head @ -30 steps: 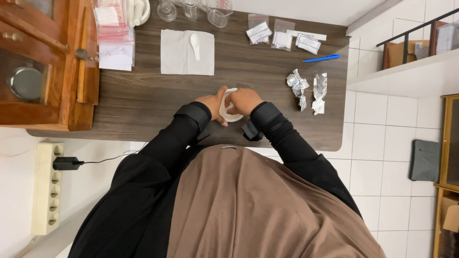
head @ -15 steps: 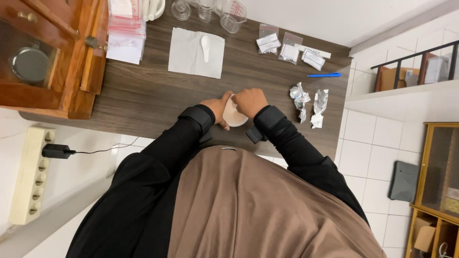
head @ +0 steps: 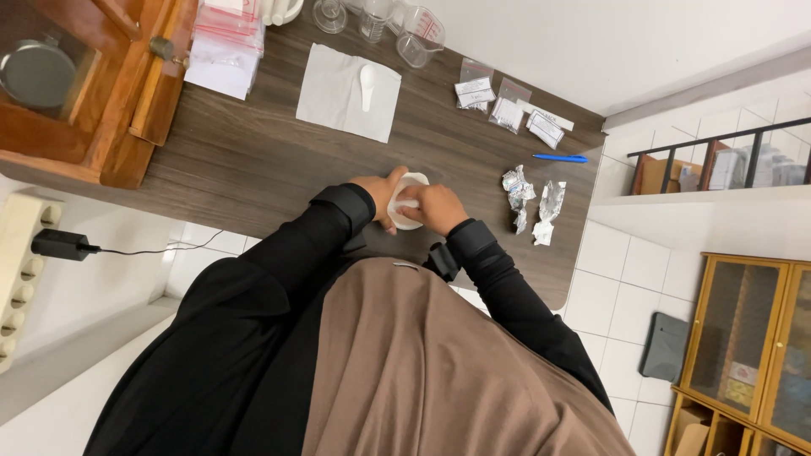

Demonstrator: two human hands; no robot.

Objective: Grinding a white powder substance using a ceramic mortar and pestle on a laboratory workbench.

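A small white mortar bowl point(head: 409, 182) stands on the dark wooden table point(head: 253, 160) just in front of me. My left hand point(head: 378, 192) wraps around its left side and steadies it. My right hand point(head: 434, 207) is closed over the bowl's right part, gripping something inside it that my fingers hide, probably a pestle. Both arms wear black sleeves.
A white napkin point(head: 338, 93) with a white spoon point(head: 367, 84) lies further back. Glass beakers point(head: 414, 38), small plastic bags point(head: 507, 105), a blue pen point(head: 559, 158) and crumpled foil wrappers point(head: 532, 203) lie to the right. A wooden cabinet point(head: 84, 101) stands at left.
The view has tilted and shifted. My right hand has moved from the bowl's far rim down to its near right side; my left hand stays on the bowl.
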